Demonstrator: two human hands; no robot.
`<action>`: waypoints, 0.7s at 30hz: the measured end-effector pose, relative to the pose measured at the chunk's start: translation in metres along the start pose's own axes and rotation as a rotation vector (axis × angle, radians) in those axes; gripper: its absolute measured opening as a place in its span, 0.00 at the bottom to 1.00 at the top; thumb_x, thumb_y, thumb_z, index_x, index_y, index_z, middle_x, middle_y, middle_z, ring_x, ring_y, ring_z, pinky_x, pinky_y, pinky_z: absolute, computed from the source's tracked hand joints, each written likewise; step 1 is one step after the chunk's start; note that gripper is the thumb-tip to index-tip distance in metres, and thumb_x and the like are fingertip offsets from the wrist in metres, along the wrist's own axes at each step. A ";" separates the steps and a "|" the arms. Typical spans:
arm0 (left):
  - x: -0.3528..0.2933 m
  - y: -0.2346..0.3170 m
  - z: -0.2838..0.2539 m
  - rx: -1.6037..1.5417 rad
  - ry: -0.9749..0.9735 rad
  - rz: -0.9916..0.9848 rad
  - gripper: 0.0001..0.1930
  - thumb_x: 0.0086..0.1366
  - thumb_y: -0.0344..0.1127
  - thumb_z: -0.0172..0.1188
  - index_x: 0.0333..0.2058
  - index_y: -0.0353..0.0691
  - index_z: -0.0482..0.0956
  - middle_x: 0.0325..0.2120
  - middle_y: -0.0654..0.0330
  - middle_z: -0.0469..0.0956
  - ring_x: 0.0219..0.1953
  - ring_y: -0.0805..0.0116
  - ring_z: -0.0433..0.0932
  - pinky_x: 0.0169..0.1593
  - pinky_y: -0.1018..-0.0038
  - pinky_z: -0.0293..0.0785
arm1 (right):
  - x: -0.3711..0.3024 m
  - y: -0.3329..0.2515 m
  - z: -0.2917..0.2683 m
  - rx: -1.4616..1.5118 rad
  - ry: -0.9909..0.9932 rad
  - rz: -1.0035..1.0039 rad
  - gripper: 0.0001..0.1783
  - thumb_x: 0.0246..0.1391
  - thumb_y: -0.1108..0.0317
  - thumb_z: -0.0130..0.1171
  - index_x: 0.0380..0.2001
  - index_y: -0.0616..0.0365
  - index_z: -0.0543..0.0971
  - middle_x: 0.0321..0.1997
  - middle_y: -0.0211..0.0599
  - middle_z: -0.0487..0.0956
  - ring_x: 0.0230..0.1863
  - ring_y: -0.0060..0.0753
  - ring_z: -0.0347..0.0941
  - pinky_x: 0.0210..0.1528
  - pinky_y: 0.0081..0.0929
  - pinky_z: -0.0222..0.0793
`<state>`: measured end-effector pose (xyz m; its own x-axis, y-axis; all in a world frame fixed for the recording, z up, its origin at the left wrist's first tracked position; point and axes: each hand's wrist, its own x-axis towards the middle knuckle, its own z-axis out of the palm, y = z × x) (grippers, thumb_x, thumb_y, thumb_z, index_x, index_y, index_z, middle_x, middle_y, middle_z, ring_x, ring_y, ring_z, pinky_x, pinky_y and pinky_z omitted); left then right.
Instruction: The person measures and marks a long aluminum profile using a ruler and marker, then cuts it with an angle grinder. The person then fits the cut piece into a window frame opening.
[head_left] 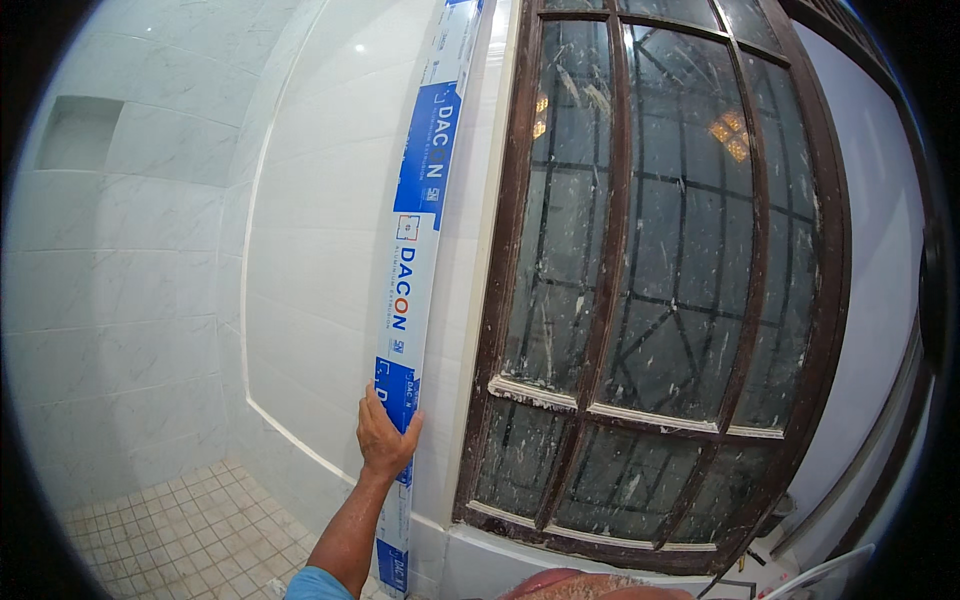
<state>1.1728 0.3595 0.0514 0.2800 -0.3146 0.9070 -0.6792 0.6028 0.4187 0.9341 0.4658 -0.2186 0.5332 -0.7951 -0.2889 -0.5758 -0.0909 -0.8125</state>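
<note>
A long, straight aluminium profile in blue and white protective film stands upright against the white wall panel, leaning slightly. Its top runs out of the picture. My left hand grips it low down, the back of the hand toward me. The fingers lie along its left side and the thumb reaches across to its right edge. My left forearm, with a light blue sleeve, rises from the lower edge. Where the palm meets the film is hidden. My right hand is not in the picture.
Right of the profile stands a dark brown wooden window frame with dirty glass panes and bars behind. Pale marbled tiles cover the left wall, which has a recessed niche. Small square tiles pave the floor at lower left.
</note>
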 end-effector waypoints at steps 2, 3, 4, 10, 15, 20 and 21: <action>0.000 0.005 -0.004 0.003 0.012 0.029 0.52 0.63 0.46 0.75 0.72 0.20 0.55 0.51 0.38 0.72 0.51 0.39 0.77 0.54 0.46 0.77 | -0.002 -0.001 0.002 0.001 0.000 -0.002 0.25 0.69 0.56 0.60 0.58 0.65 0.82 0.52 0.49 0.85 0.53 0.48 0.81 0.56 0.44 0.73; -0.001 0.008 -0.006 0.005 0.018 0.045 0.51 0.63 0.46 0.75 0.72 0.20 0.55 0.51 0.38 0.71 0.51 0.39 0.77 0.54 0.46 0.77 | -0.004 -0.002 0.002 -0.004 0.001 -0.004 0.24 0.69 0.56 0.60 0.58 0.65 0.82 0.51 0.49 0.85 0.53 0.48 0.81 0.56 0.44 0.73; -0.002 0.006 -0.005 0.008 0.015 0.031 0.51 0.63 0.46 0.75 0.72 0.20 0.55 0.50 0.38 0.72 0.51 0.39 0.77 0.54 0.46 0.77 | -0.004 -0.004 0.002 -0.002 -0.004 0.000 0.24 0.69 0.56 0.60 0.58 0.65 0.82 0.51 0.49 0.85 0.52 0.48 0.81 0.55 0.43 0.73; -0.021 -0.015 0.002 0.025 0.013 0.038 0.51 0.63 0.48 0.75 0.71 0.19 0.58 0.55 0.33 0.73 0.55 0.33 0.76 0.59 0.45 0.76 | 0.003 0.018 0.033 0.021 -0.071 0.015 0.23 0.70 0.57 0.59 0.57 0.66 0.82 0.48 0.48 0.85 0.50 0.47 0.82 0.52 0.43 0.75; 0.017 -0.002 0.021 0.057 -0.001 0.077 0.49 0.66 0.57 0.73 0.71 0.25 0.62 0.56 0.35 0.76 0.56 0.35 0.78 0.60 0.48 0.75 | 0.000 0.037 0.034 -0.191 -0.097 0.045 0.23 0.70 0.58 0.58 0.57 0.66 0.82 0.46 0.48 0.86 0.47 0.46 0.83 0.49 0.42 0.77; 0.005 -0.023 0.013 0.145 -0.143 0.034 0.60 0.61 0.60 0.74 0.75 0.22 0.51 0.54 0.31 0.79 0.53 0.34 0.83 0.57 0.47 0.81 | 0.019 0.067 0.075 -0.107 -0.288 0.233 0.22 0.70 0.59 0.57 0.56 0.67 0.82 0.44 0.47 0.86 0.45 0.45 0.84 0.46 0.41 0.78; 0.005 -0.027 0.010 0.154 -0.195 0.003 0.65 0.61 0.60 0.74 0.78 0.20 0.45 0.56 0.29 0.78 0.53 0.32 0.83 0.58 0.46 0.81 | 0.016 0.074 0.084 0.013 -0.215 0.212 0.23 0.71 0.60 0.57 0.58 0.68 0.81 0.40 0.44 0.86 0.41 0.40 0.84 0.42 0.38 0.78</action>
<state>1.1854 0.3340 0.0443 0.1521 -0.4575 0.8761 -0.7792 0.4898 0.3911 0.9517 0.4969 -0.3255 0.5220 -0.6502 -0.5521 -0.6809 0.0722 -0.7288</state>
